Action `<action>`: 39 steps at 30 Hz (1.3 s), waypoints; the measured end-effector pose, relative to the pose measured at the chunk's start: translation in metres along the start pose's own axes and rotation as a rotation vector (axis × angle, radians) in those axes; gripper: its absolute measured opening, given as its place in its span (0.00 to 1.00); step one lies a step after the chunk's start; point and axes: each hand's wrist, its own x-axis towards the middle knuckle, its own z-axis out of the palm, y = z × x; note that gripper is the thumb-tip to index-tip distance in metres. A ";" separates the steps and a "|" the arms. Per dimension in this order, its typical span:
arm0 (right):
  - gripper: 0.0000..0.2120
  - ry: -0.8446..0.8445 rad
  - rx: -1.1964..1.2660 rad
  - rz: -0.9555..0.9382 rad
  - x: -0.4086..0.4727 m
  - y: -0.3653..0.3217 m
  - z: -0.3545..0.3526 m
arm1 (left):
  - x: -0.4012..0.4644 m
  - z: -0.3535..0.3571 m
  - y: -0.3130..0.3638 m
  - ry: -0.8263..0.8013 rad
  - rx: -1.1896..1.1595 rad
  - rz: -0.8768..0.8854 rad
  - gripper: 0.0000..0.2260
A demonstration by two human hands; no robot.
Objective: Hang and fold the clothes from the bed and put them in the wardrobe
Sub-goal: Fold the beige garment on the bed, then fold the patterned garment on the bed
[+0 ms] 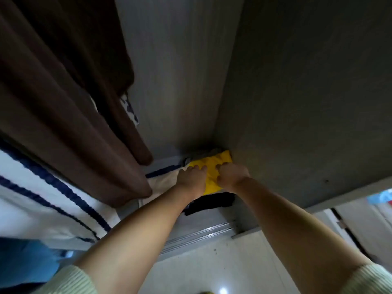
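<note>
Nearest the camera, two bare forearms in pushed-up pale ribbed sleeves (70,281) reach down over the tiled floor (191,272) and the sliding-door track (201,232) into the bottom of the wardrobe (297,102). The left hand (192,177) lies on the near left part of a folded yellow garment (214,164), fingers fairly straight and pressing; the right hand (231,174) rests beside it with fingers curled, though the blur makes it hard to say whether it pinches cloth or merely pushes. The garment sits in the far right corner of the wardrobe floor, a black garment (210,203) in front of it and a cream cloth (163,182) to its left. To place it well, both hands should likely press flat and slide it squarely against the side wall, keeping the fold intact. A brown hanging garment (70,98) drapes at left.
</note>
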 end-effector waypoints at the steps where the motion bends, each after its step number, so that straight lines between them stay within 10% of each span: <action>1: 0.16 0.003 0.006 0.026 -0.019 0.007 -0.020 | -0.013 -0.023 0.012 0.009 -0.005 0.012 0.23; 12: 0.13 0.128 0.009 0.302 -0.196 0.057 -0.129 | -0.118 -0.187 0.106 0.143 0.132 0.305 0.18; 39: 0.13 0.092 0.175 1.308 -0.743 0.365 0.001 | -0.310 -0.081 0.689 0.137 0.423 1.228 0.20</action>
